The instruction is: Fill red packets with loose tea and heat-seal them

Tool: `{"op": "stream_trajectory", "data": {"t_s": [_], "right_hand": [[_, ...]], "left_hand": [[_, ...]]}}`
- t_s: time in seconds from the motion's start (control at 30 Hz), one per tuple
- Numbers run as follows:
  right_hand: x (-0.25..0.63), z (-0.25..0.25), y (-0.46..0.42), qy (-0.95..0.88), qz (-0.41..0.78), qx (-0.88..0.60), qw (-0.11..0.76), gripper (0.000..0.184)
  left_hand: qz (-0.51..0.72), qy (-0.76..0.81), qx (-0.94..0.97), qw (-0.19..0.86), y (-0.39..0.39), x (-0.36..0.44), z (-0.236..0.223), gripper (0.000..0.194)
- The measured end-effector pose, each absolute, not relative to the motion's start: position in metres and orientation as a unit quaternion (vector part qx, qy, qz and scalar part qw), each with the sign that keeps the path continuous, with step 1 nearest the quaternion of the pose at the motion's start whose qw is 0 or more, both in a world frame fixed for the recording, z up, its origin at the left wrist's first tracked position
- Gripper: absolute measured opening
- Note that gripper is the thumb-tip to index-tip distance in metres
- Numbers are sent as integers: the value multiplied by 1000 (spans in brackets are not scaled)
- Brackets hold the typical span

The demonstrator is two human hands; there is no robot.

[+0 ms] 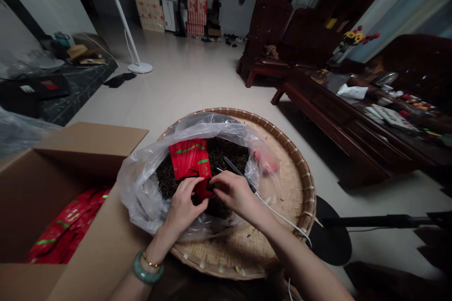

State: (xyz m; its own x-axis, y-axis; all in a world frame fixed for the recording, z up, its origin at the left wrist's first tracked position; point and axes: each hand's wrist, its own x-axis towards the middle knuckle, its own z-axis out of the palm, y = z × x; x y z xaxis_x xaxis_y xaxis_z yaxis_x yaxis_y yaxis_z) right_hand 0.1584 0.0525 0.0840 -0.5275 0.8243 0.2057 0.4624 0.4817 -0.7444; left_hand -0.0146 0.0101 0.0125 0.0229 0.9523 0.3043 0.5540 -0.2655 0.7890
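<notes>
Jade-green bangle (pixel 147 270) and thin gold chain on the wrist at lower centre, then left hand (pixel 183 204) pinching a small red packet (pixel 202 189) by its lower edge, fingers pressed together around it. Right hand (pixel 235 193) meeting it from the other side, fingertips closed on the same packet's mouth, with a dark slim tool (pixel 237 172) and a white cord (pixel 278 216) passing just beside; grip on the tool itself cannot be told. Packet at frame centre, above loose dark tea leaves (pixel 226 150) in a clear plastic bag (pixel 141 183). Probably light, thin and crinkly, slick-faced, easily creased; best taken by the edges near the opening, not the flat middle. Fanned stack of red packets (pixel 189 157) standing in the tea just behind. Woven bamboo tray (pixel 300 169) beneath everything. Cardboard box (pixel 92 150) at lower left holding more red packets. Farther off, dark wooden desk (pixel 353 117) at right, standing fan (pixel 122 19) at upper left.
</notes>
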Motion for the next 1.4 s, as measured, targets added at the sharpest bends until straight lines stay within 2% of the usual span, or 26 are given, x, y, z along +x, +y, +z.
{"op": "stream_trajectory", "data": {"t_s": [0.23,0.37,0.43,0.53,0.67,0.73,1.03,1.2,1.3,1.4], "right_hand": [[157,91,42,-781,340,-360,381,27],[164,85,36,-802,363,-372,295,39],[167,78,35,-818,352,-372,263,33],[168,72,36,-820,324,-382,276,20],[166,78,40,-798,318,-393,329,12],[165,84,40,-792,313,-392,347,13],[161,79,44,-777,346,-423,312,36],[154,67,49,-741,364,-446,346,15],[153,75,46,-736,356,-436,376,11],[157,86,42,-764,336,-409,368,16]], "left_hand": [[427,559,669,240,9,-15,12,47],[434,559,662,249,8,-16,12,48],[433,558,660,254,8,-16,12,49],[434,557,661,255,8,-15,12,49],[433,558,660,255,8,-14,13,48],[431,560,659,256,8,-14,13,49],[434,553,666,250,7,-13,13,48],[429,555,669,248,7,-12,12,47],[432,555,663,257,7,-12,12,46],[438,558,656,257,6,-12,13,44]]}}
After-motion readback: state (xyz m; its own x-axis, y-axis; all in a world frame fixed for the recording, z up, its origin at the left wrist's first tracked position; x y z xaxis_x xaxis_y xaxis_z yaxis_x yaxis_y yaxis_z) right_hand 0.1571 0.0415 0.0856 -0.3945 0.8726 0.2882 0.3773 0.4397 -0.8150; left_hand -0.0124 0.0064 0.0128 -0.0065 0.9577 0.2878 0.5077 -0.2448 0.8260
